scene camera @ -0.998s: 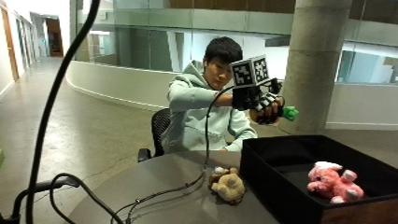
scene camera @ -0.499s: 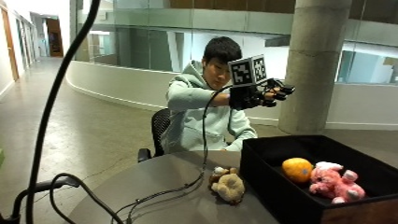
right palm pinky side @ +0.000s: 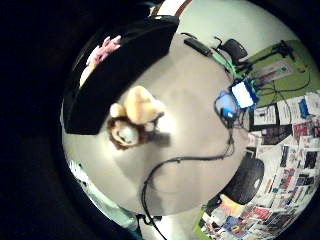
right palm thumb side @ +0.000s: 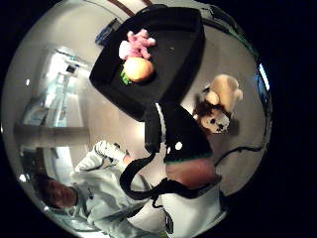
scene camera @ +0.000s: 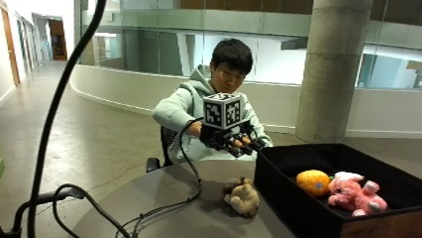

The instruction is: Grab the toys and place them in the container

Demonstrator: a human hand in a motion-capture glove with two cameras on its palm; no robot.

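Note:
A tan and brown lion plush (scene camera: pixel 241 197) lies on the grey table (scene camera: pixel 178 208) just beside the black container (scene camera: pixel 290 210). Inside the container lie an orange fruit toy (scene camera: pixel 313 182) and a pink pig plush (scene camera: pixel 353 194). My gloved right hand (scene camera: pixel 233 142) hovers above the lion, fingers hanging relaxed and holding nothing. The thumb side palm view looks down on the lion (right palm thumb side: pixel 218 108), the container (right palm thumb side: pixel 181 42), the orange toy (right palm thumb side: pixel 138 69) and the pig (right palm thumb side: pixel 137 42). In the little finger side view, the lion (right palm pinky side: pixel 131 120) lies against the container's wall (right palm pinky side: pixel 115 75).
A black cable (scene camera: pixel 168 208) runs across the table from the hand towards the near left edge. A blue device (right palm pinky side: pixel 227 104) sits by the table's rim. A concrete column (scene camera: pixel 330 69) stands behind the container.
The hand held the orange toy high over the container, then let it go; the toy now lies inside. The empty hand has dropped lower and moved left, over the lion.

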